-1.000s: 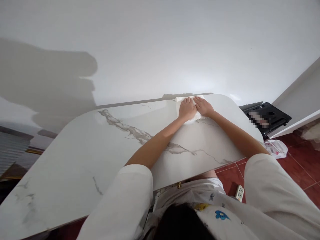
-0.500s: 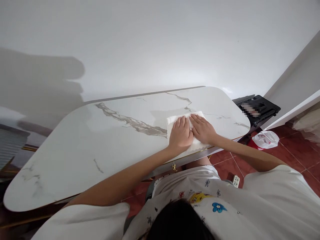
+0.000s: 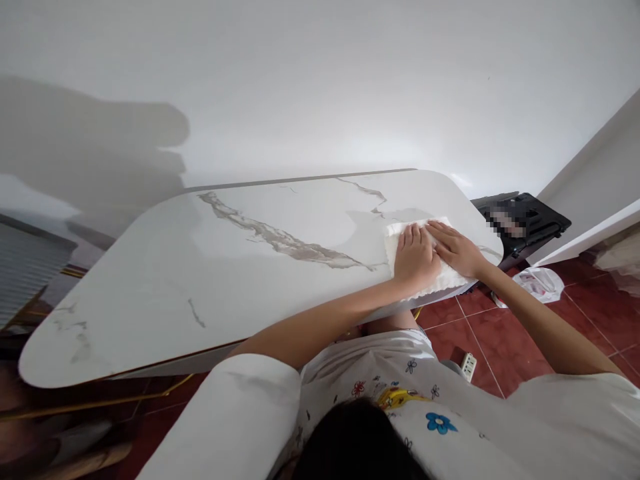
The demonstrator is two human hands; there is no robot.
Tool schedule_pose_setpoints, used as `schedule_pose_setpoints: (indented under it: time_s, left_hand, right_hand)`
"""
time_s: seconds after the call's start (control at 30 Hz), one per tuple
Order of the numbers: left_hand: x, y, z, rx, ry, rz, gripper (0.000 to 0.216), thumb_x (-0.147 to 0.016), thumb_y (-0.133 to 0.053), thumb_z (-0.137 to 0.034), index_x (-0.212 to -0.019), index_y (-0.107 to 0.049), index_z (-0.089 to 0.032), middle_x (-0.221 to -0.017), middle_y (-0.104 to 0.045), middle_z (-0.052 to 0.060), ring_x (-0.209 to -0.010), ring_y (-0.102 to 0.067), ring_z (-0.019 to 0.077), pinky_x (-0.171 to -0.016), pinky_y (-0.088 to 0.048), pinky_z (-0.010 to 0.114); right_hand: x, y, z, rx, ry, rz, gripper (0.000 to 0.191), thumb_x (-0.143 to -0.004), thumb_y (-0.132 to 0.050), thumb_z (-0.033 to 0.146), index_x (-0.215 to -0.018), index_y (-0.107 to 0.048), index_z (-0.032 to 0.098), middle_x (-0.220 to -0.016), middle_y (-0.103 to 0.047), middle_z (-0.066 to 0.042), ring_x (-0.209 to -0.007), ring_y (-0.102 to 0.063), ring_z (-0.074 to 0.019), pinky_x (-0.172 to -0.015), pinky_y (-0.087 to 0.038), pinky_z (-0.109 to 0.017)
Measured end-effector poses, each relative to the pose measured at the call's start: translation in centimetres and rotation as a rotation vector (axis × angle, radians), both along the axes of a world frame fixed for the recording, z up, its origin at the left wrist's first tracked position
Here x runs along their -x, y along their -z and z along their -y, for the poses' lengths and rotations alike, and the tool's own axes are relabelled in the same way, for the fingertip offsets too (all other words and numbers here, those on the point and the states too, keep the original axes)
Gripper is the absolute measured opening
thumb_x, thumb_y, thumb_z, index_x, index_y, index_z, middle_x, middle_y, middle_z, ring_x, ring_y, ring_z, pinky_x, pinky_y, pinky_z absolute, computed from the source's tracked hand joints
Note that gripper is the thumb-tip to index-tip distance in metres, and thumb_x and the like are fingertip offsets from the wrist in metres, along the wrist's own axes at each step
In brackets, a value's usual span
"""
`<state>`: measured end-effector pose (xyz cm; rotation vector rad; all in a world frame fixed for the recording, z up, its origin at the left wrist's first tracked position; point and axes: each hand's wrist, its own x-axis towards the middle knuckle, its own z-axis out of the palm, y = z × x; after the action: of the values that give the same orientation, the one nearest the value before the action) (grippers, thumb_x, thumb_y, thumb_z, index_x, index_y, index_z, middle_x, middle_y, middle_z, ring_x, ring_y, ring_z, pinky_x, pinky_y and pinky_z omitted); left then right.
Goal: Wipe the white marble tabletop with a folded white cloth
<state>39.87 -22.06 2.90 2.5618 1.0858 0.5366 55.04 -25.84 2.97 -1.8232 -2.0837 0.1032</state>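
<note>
White cloth (image 3: 449,277): spread on the right-hand part of the counter (image 3: 150,280), its near side reaching the front edge. My left hand (image 3: 416,260) lies palm down on the cloth, fingers extended and held close together, not closed around it. My right hand (image 3: 457,250) lies flat on the cloth just beside the left, its fingers slanting in toward the left hand and likewise straight, gripping nothing. The cloth's scalloped border shows below my hands.

Counter: white top with grey-brown marbled veins, rounded corners, its long far side along a pale wall (image 3: 300,80). A large shadow falls on the wall at left. Beyond the counter's right end I note a black case (image 3: 543,217), part of its top pixelated. Below that, a white plastic bag (image 3: 543,283) on the red tiled floor (image 3: 493,340). A power strip (image 3: 469,366) lies nearer to me, by my shirt (image 3: 370,360)
</note>
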Motion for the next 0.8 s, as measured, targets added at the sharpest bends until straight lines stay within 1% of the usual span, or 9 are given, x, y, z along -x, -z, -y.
schedule_pose_setpoints:
  time_s: [0.07, 0.17, 0.3, 0.4, 0.5, 0.57, 0.7, 0.8]
  left_hand:
    - [-0.8, 0.1, -0.9, -0.013, 0.000, 0.009, 0.056, -0.091, -0.029, -0.025, -0.142, -0.033, -0.004, -0.151, -0.033, 0.017, -0.143, -0.022, 0.0276, -0.118, -0.019, 0.043]
    - [-1.5, 0.1, -3.4, -0.030, -0.003, -0.012, 0.056, -0.090, -0.029, -0.024, -0.141, -0.035, -0.001, -0.150, -0.034, 0.017, -0.143, -0.024, 0.0270, -0.118, -0.019, 0.041]
    - [-2.4, -0.1, -8.1, -0.037, -0.018, -0.041, 0.056, -0.089, -0.031, -0.024, -0.140, -0.036, -0.001, -0.151, -0.034, 0.017, -0.143, -0.024, 0.0261, -0.118, -0.018, 0.039]
    - [-2.9, -0.4, -12.1, -0.040, -0.021, -0.025, 0.055, -0.087, -0.034, -0.024, -0.137, -0.041, -0.003, -0.149, -0.037, 0.016, -0.141, -0.027, 0.0256, -0.118, -0.020, 0.037]
    - [-3.3, -0.4, -15.9, -0.044, -0.041, 0.004, 0.052, -0.086, -0.035, -0.025, -0.134, -0.045, -0.008, -0.147, -0.041, 0.013, -0.140, -0.030, 0.0243, -0.116, -0.022, 0.035]
    - [-3.5, -0.3, -18.3, -0.048, -0.060, 0.019, 0.051, -0.086, -0.035, -0.025, -0.133, -0.046, -0.009, -0.146, -0.042, 0.012, -0.139, -0.031, 0.0245, -0.116, -0.023, 0.036]
    - [-3.8, 0.0, -22.3, -0.066, -0.078, 0.022, 0.051, -0.087, -0.036, -0.026, -0.134, -0.045, -0.009, -0.146, -0.042, 0.012, -0.139, -0.031, 0.0251, -0.115, -0.022, 0.036]
    - [-4.1, 0.0, -24.7, -0.094, -0.067, 0.005, 0.048, -0.087, -0.036, -0.026, -0.130, -0.048, -0.008, -0.143, -0.045, 0.014, -0.137, -0.034, 0.0263, -0.114, -0.024, 0.037]
  right_hand:
    - [-0.8, 0.2, -0.9, -0.003, 0.014, 0.010, 0.054, -0.092, -0.034, 0.034, -0.145, -0.037, 0.025, -0.151, -0.036, 0.000, -0.141, -0.028, -0.0224, -0.115, -0.027, -0.049]
    - [-1.5, 0.4, -3.5, -0.010, 0.019, 0.033, 0.054, -0.092, -0.034, 0.032, -0.145, -0.038, 0.023, -0.150, -0.037, -0.002, -0.141, -0.029, -0.0231, -0.115, -0.027, -0.049]
    - [-2.1, 0.3, -8.6, 0.007, 0.045, 0.050, 0.054, -0.091, -0.034, 0.030, -0.143, -0.041, 0.019, -0.150, -0.038, -0.002, -0.140, -0.030, -0.0231, -0.116, -0.026, -0.045]
    - [-2.5, 0.1, -12.7, 0.032, 0.084, 0.041, 0.054, -0.091, -0.032, 0.029, -0.143, -0.041, 0.016, -0.151, -0.036, -0.003, -0.141, -0.029, -0.0232, -0.116, -0.026, -0.044]
    - [-2.8, 0.0, -16.7, 0.029, 0.093, 0.022, 0.054, -0.090, -0.033, 0.027, -0.143, -0.042, 0.018, -0.150, -0.037, -0.001, -0.140, -0.029, -0.0233, -0.115, -0.026, -0.045]
    - [-2.8, 0.0, -19.2, 0.019, 0.084, 0.009, 0.055, -0.089, -0.033, 0.027, -0.142, -0.043, 0.021, -0.149, -0.039, 0.001, -0.140, -0.031, -0.0226, -0.115, -0.027, -0.045]
    - [-2.9, -0.2, -23.3, 0.024, 0.093, -0.004, 0.056, -0.087, -0.034, 0.025, -0.142, -0.044, 0.017, -0.149, -0.040, 0.000, -0.139, -0.032, -0.0216, -0.115, -0.026, -0.039]
    - [-3.0, -0.4, -25.7, 0.029, 0.136, -0.024, 0.055, -0.087, -0.035, 0.025, -0.139, -0.048, 0.015, -0.146, -0.043, -0.001, -0.137, -0.037, -0.0234, -0.113, -0.030, -0.037]
